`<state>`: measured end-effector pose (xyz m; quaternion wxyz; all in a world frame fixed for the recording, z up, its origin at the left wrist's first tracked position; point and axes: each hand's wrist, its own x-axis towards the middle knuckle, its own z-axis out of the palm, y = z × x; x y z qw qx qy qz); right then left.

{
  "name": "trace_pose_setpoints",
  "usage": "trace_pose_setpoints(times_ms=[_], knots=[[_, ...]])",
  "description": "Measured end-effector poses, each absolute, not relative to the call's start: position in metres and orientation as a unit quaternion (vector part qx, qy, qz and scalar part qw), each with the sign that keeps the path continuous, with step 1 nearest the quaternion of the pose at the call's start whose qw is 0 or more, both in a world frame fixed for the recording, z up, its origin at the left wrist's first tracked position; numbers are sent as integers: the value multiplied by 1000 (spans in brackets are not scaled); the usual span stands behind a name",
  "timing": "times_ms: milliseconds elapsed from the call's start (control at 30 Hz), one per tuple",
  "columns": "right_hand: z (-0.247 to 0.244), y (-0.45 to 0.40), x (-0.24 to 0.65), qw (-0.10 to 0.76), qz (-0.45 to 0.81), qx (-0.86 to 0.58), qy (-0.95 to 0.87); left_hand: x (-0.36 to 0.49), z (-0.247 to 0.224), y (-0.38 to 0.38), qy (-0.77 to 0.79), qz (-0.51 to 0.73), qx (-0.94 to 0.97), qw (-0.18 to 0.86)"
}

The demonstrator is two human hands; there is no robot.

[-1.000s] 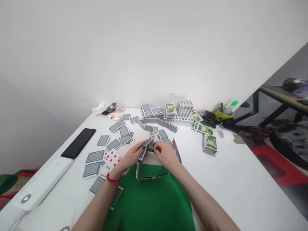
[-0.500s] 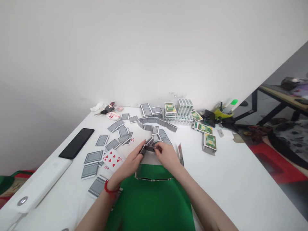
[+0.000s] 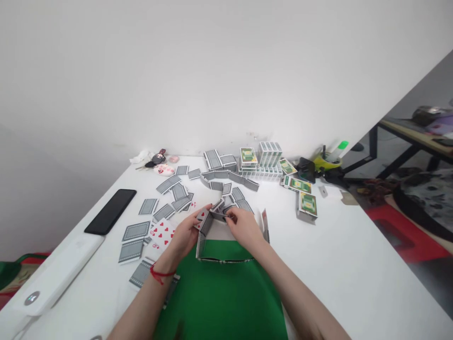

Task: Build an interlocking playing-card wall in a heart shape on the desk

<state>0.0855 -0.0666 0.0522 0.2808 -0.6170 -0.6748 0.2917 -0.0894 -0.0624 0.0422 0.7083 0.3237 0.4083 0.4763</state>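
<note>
My left hand (image 3: 186,234) is closed on a playing card (image 3: 201,219), whose white face with red hearts shows beside the fingertips. Close by on the right, my right hand (image 3: 245,229) pinches the end of a grey-backed card (image 3: 218,216) standing on its edge. Both cards belong to a loop of folded, joined cards (image 3: 201,245) that curves toward me and borders a green surface (image 3: 226,293). How the cards join under my fingers is hidden. Left of my hands, more grey-backed cards (image 3: 136,231) lie scattered, with a face-up hearts card (image 3: 163,232) among them.
Small green-and-white card boxes (image 3: 271,153) are stacked against the wall. More boxes (image 3: 307,205) lie to the right, near a yellow holder (image 3: 327,163). A black phone (image 3: 110,211) and a long white device (image 3: 65,274) lie along the left edge.
My left hand has drawn slightly left, and the hearts face of its card now shows. My right hand keeps its pinch in nearly the same place. The whole view has shifted a little.
</note>
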Motion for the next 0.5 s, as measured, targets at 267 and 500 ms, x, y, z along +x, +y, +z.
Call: trace_pose_setpoints(times_ms=[267,500], knots=[[51,-66,85,283,289,-617,-675,-92,40,-63,414,418,402,702],[47,-64,85,279,289,-609,-684,-93,30,-66,479,318,613,541]])
